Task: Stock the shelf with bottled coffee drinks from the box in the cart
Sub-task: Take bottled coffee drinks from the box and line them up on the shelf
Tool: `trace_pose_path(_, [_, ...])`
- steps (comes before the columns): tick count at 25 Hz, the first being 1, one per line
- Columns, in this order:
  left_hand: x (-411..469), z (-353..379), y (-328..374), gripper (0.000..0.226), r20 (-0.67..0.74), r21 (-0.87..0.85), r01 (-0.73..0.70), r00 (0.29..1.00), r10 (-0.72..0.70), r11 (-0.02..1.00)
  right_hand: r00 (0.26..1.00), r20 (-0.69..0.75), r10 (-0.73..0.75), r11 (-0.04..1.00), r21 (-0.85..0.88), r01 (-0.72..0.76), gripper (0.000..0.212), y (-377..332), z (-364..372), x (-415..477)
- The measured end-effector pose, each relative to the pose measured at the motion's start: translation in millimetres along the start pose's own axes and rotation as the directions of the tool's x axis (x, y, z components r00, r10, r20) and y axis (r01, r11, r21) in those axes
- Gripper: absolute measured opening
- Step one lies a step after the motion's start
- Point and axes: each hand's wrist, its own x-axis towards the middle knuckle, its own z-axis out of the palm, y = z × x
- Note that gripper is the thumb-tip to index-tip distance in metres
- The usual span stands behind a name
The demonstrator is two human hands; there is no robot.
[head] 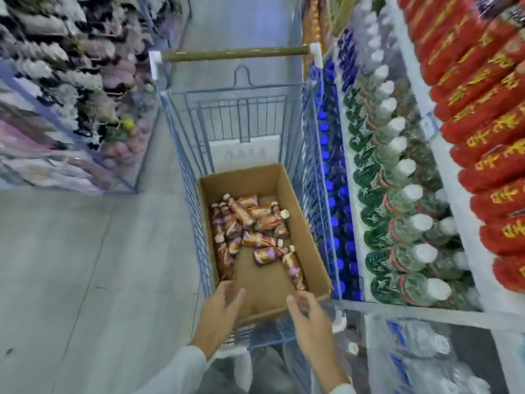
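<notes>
Hands empty, fingers spread: left hand [220,308] and right hand [309,317] over near rim of box [301,223] in cart [196,223]. Bottles [250,231] lie jumbled, beyond the hands. Nearest bottle [295,268] just beyond right hand, long axis near-far, cap far. Shelf [454,177] right.

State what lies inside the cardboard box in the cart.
Inside the cardboard box, bottled coffee drinks lie jumbled on their sides; any bottles beneath them are covered.

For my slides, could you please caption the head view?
Both open hands, left and right, reach into a cardboard box of coffee bottles in a cart.
</notes>
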Motion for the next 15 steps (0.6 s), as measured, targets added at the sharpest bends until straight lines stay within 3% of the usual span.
trace_pose_path(4, [77,31,4,0.05,-0.151,-0.091,0.259,0.951,-0.27,0.962,0.993,0.109,0.041,0.995,-0.09,-0.031,0.04,-2,-6,53])
trace_pose_path(9, [185,61,-10,0.076,-0.251,-0.209,0.602,0.728,-0.638,0.77,0.971,0.215,0.107,0.987,-0.142,-0.078,0.032,7,-14,103])
trace_pose_path(11, [214,72,-23,0.082,-0.28,-0.224,0.667,0.655,-0.702,0.711,0.964,0.237,0.117,0.986,-0.141,-0.085,0.026,13,-15,114])
trace_pose_path(15, [255,97,-45,0.082,-0.425,-0.208,0.685,0.579,-0.696,0.698,0.953,0.251,0.171,0.981,-0.133,-0.141,0.017,28,-14,133])
